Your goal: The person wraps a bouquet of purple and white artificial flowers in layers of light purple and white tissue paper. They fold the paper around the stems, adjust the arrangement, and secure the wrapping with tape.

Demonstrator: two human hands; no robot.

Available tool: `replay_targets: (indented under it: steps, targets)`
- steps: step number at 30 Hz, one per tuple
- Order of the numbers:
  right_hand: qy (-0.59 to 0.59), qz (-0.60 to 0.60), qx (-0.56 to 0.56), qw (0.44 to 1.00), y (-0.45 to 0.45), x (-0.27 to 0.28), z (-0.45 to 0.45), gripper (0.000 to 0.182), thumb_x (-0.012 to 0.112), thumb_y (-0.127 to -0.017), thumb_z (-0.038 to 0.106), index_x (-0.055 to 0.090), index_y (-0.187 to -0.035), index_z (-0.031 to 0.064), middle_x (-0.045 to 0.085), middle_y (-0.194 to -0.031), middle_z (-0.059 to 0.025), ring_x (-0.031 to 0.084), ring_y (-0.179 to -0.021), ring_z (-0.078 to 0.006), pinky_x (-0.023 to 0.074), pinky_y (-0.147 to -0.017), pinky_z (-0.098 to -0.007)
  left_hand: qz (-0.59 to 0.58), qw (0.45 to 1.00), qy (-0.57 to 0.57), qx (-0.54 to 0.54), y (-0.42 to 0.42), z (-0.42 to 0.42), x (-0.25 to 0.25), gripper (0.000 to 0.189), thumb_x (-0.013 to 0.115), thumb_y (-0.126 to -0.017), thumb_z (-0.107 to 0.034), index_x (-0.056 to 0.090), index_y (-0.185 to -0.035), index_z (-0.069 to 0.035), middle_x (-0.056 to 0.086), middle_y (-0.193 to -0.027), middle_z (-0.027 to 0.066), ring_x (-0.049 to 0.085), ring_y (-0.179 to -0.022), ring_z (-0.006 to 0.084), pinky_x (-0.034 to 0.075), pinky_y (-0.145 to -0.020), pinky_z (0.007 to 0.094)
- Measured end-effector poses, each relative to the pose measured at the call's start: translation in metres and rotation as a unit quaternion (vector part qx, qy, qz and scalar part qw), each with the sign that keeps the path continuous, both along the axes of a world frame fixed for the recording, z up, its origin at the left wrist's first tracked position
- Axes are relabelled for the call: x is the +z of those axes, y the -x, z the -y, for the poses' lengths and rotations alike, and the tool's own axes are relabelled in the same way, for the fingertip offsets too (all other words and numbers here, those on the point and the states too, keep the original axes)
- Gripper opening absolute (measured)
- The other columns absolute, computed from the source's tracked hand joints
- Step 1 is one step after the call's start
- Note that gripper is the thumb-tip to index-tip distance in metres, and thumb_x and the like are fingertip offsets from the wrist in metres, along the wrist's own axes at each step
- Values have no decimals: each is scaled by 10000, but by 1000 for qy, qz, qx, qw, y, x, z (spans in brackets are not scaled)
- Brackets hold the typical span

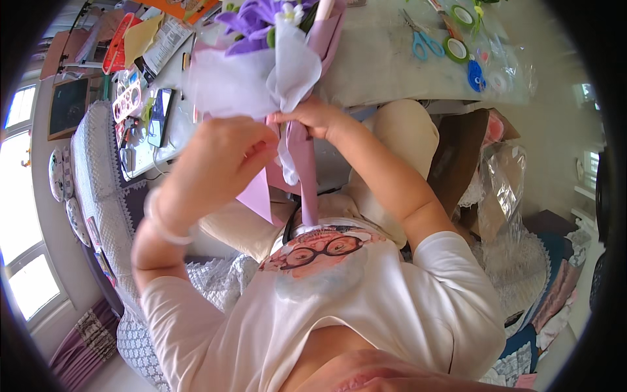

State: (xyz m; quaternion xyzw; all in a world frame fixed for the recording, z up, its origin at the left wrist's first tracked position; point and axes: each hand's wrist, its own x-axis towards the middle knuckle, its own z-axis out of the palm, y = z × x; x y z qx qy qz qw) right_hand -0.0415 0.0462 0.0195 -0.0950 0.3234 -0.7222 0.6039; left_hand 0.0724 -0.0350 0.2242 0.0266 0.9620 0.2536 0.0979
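My right hand [313,117] grips the gathered neck of a wrapped bouquet with purple flowers [252,24] of fuzzy material. White wrapping [235,78] spreads above the grip, with pink-purple wrapping paper [333,39] at the right side. Below the grip, pink paper tails [306,181] and a crumpled white strip hang towards my lap. My left hand [220,161], blurred, is just left of the neck with its fingers curled; whether something thin is pinched in them cannot be told. A pale bracelet is around the left wrist.
On the table's right lie blue-handled scissors [426,45], green tape rolls [456,50] and a blue tape dispenser [475,76]. A phone [160,117], a red tray [120,44] and papers lie at left. Clear plastic wrap [504,181] hangs beside the right arm.
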Motion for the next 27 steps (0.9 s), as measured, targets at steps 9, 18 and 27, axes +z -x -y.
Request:
replay_targets:
  steps: [9, 18, 27]
  targets:
    - [13, 7, 4, 1000, 6, -4, 2, 219, 680, -787, 53, 627, -990, -13, 656, -950, -112, 630, -886, -202, 509, -789, -330, -191, 938, -43, 287, -21, -5, -139, 114, 618, -795, -112, 617, -828, -3, 623, -692, 146, 612, -598, 300, 471, -559, 361]
    - [51, -20, 15, 998, 2, -12, 4, 268, 719, -765, 55, 627, -1008, -8, 665, -953, -90, 617, -931, -187, 484, -840, -319, -161, 947, -74, 269, -13, -5, -155, 137, 601, -744, -71, 583, -849, 16, 598, -688, 177, 592, -618, 340, 450, -556, 386]
    - [56, -4, -24, 998, 1, -11, -1, 470, 777, -684, 25, 557, -1099, 45, 610, -970, -55, 593, -921, -178, 483, -826, -321, -131, 946, -59, 290, -16, -13, -142, 152, 610, -748, -54, 574, -857, 45, 579, -671, 172, 571, -590, 312, 436, -550, 365]
